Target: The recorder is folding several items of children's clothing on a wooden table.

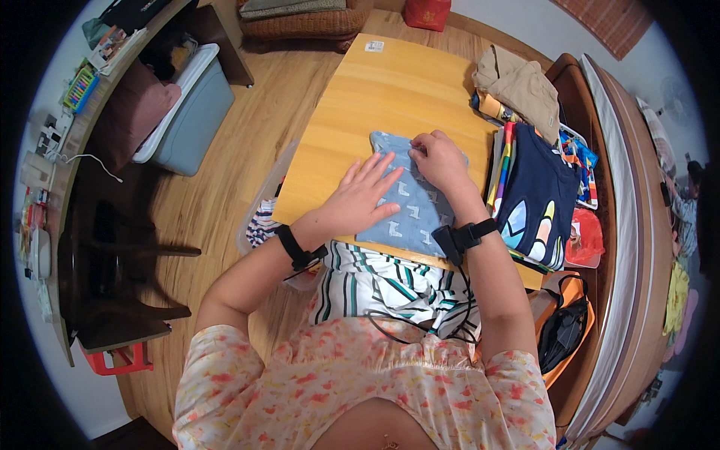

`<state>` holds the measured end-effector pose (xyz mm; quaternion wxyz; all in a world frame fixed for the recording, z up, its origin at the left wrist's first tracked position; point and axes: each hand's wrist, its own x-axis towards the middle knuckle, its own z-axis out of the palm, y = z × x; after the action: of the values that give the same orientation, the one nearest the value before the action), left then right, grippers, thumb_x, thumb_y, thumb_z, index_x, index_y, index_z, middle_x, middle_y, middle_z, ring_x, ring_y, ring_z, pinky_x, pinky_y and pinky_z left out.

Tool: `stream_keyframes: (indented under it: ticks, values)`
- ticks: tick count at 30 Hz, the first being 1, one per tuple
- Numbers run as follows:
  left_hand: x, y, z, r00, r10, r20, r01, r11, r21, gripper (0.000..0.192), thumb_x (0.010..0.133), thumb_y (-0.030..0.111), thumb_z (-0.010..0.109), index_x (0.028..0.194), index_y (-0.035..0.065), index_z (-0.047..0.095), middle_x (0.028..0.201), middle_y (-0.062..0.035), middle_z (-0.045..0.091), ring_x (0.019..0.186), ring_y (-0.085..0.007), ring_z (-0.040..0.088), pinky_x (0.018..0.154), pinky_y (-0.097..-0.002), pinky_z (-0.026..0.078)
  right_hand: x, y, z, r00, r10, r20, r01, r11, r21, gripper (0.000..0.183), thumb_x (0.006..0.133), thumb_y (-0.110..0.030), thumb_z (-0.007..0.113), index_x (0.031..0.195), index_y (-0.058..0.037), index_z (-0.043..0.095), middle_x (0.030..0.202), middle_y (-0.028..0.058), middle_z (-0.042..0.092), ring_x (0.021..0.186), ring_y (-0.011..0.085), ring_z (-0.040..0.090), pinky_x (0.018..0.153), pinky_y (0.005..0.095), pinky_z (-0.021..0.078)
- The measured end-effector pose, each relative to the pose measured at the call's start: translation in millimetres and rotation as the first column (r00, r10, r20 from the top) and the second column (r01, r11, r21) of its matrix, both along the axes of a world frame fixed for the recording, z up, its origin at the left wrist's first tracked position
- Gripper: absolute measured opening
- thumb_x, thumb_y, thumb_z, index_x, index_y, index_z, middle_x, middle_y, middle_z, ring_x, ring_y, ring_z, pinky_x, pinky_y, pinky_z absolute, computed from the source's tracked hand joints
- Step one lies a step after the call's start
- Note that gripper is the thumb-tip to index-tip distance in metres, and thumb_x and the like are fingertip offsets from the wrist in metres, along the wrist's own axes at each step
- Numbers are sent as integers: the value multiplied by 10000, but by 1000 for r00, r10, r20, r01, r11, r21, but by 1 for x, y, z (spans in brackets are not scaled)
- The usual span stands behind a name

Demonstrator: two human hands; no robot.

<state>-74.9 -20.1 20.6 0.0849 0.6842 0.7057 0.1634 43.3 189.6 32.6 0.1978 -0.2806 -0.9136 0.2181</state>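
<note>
A folded light blue garment [413, 211] with white animal prints lies on the wooden tabletop [394, 84] in front of me. My left hand [363, 197] rests palm down across its left side, fingers spread. At the garment's far edge, my right hand [441, 160] has its fingers curled, with thumb and forefinger pinching the cloth. Part of the garment's right side is hidden under that hand and wrist. To the right, a stack of folded clothes is topped by a navy T-shirt [531, 191] with a printed picture.
Beige clothing [517, 84] lies at the far right corner. A striped white cloth [360, 281] covers my lap. Below the table's left edge sits a clear bin [253, 225] with clothes. A bed [624, 225] borders the right; a lidded grey-blue storage box [197, 118] stands left.
</note>
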Motion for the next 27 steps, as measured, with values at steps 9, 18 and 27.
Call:
stream_keyframes:
  ticks: [9, 18, 27]
  values:
    - [5, -7, -3, 996, -6, -88, 8, 999, 31, 681, 1058, 511, 497, 1573, 73, 417, 1705, -166, 264, 1579, -372, 230, 1257, -568, 185, -18, 11, -8, 996, -86, 31, 86, 996, 18, 129, 903, -185, 699, 961, -77, 741, 1008, 169, 696, 982, 386, 684, 845, 493, 559]
    - [10, -5, -2, 998, 19, -62, -12, 994, 108, 665, 1049, 521, 513, 1555, 93, 460, 1675, -196, 325, 1556, -394, 279, 1254, -551, 207, 14, 16, 5, 1000, -2, -20, 0, 994, -106, 255, 921, -198, 708, 1125, -47, 730, 1103, 187, 709, 1031, 374, 687, 898, 462, 553]
    - [10, -5, 0, 998, 29, -53, -26, 997, 68, 678, 1043, 519, 533, 1569, 102, 441, 1687, -176, 308, 1562, -394, 264, 1260, -541, 206, 82, -40, -13, 976, 212, 43, -216, 960, 176, 403, 964, -250, 689, 1323, -68, 684, 1425, 220, 609, 1360, 460, 514, 1145, 489, 421]
